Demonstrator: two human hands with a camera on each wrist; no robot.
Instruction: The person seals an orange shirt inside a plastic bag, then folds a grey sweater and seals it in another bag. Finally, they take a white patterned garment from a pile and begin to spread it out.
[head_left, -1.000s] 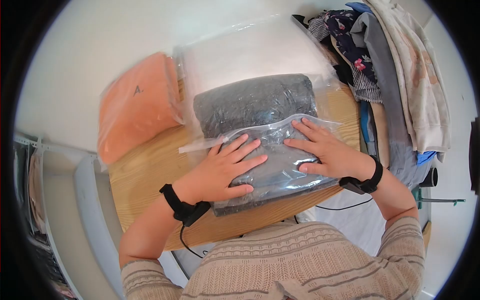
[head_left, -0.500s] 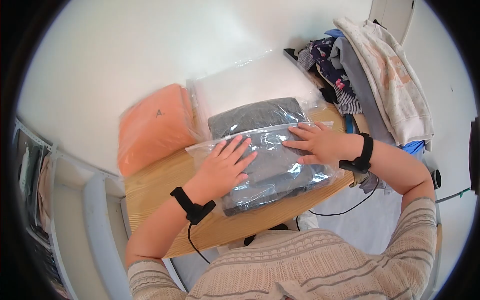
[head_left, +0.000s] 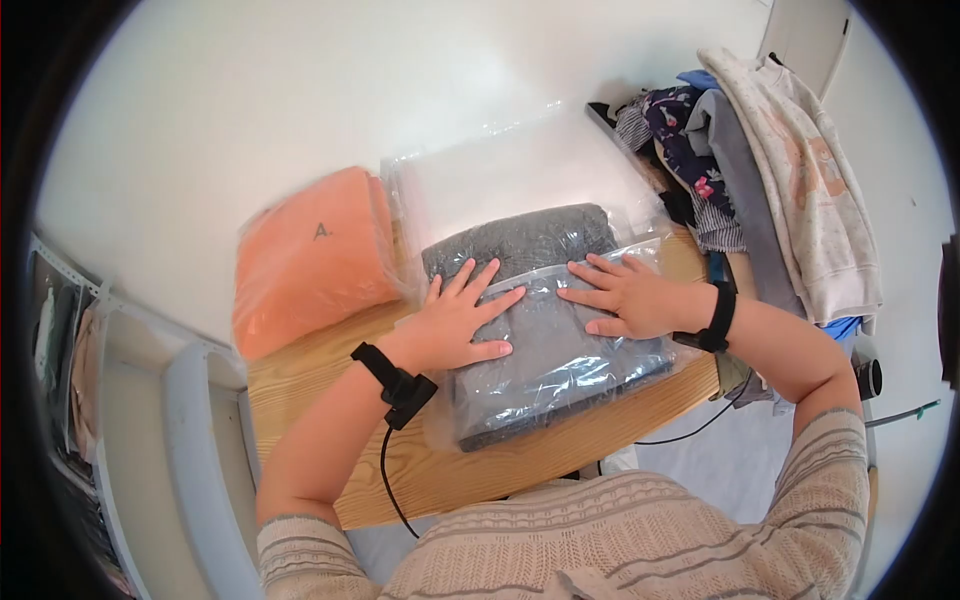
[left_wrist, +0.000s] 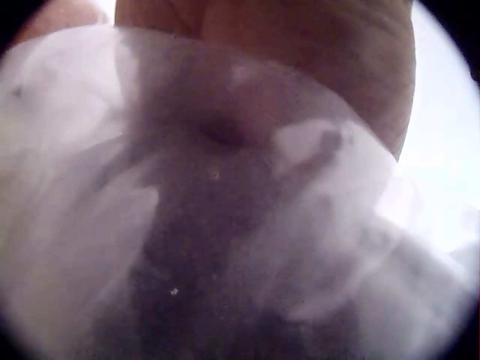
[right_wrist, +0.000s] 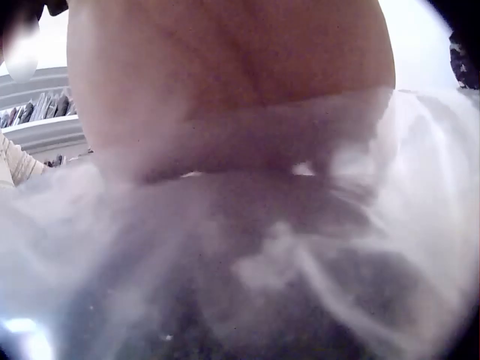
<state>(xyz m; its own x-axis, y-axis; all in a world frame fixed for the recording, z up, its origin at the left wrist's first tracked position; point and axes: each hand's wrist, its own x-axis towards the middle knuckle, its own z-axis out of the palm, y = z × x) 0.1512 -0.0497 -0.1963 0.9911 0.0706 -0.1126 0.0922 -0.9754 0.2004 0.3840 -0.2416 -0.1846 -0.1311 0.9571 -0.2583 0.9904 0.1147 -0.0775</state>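
Observation:
In the head view, a clear zip bag (head_left: 560,385) with folded grey cloth under its film lies on the wooden table (head_left: 300,400). Its zip strip (head_left: 545,274) runs across the middle, and a dark grey fabric bundle (head_left: 525,240) shows beyond it. My left hand (head_left: 450,322) rests on the left part of the bag with fingers spread. On the right part lies my right hand (head_left: 640,302), its fingers straight over the strip. Wrinkled film (left_wrist: 225,225) fills the left wrist view below the palm. Similar film (right_wrist: 420,165) meets the palm in the right wrist view.
An orange bundle in a clear bag (head_left: 315,260) sits at the table's left. Flat clear bags (head_left: 520,165) lie behind the grey bundle. A heap of clothes (head_left: 780,190) rises at the right. White shelving (head_left: 140,370) stands at the lower left, and a cable hangs from my left wrist.
Over the last second the zip strip has flattened from a raised curve to a straighter line. Both hands stay on the bag; the left has lately slid forward over the strip. The view has shifted.

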